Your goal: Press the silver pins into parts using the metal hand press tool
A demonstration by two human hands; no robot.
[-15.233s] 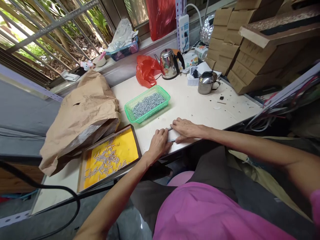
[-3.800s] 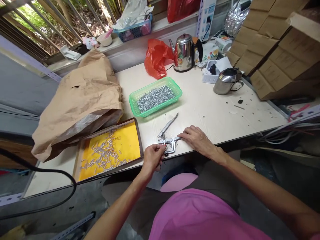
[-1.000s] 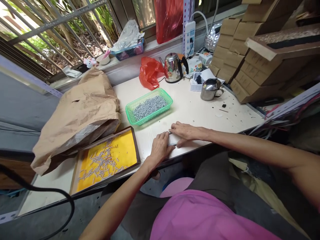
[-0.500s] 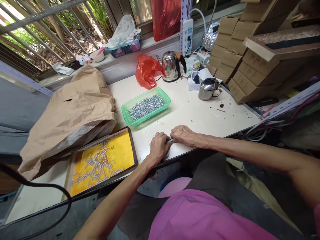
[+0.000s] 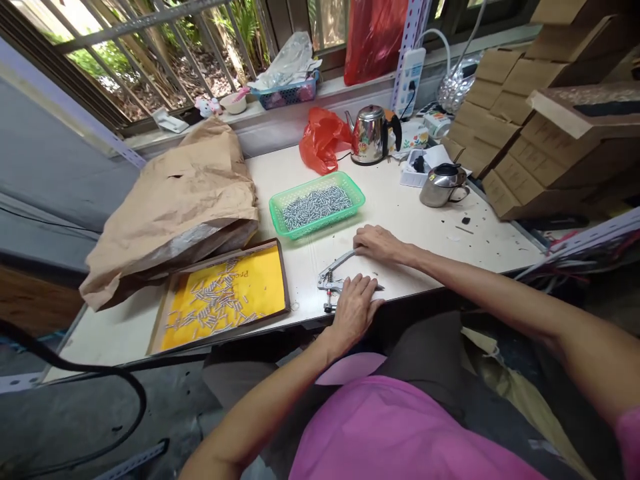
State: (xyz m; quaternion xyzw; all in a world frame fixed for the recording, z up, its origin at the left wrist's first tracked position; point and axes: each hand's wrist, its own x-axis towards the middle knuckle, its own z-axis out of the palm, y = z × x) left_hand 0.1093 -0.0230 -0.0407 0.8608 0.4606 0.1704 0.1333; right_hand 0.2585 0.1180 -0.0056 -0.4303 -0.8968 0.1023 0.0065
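Observation:
Near the front edge of the table lies a metal lever tool (image 5: 329,283), with a spring, a red part and a black knob at its left end. Its long arm slants up to the right, and my right hand (image 5: 379,244) is closed around the end of that arm. Over the lower part rests my left hand (image 5: 354,307), fingers bent across it, with a pointed tip poking out between fingers and thumb. My left palm hides much of the tool. Beyond it stands a green basket (image 5: 320,232) of small metal pins (image 5: 317,207).
On the left, a shallow tray (image 5: 283,273) with a yellow lining holds more scattered pins (image 5: 217,300). Behind it slumps a brown paper bag (image 5: 185,173). A kettle (image 5: 369,137), a red plastic bag (image 5: 320,140), a small steel pot (image 5: 443,185) and stacked cardboard boxes (image 5: 530,153) stand farther back.
My hands have moved apart. The right hand is now farther up on the tool's arm, and the tool, largely hidden before, shows between them. The camera view has shifted to the left.

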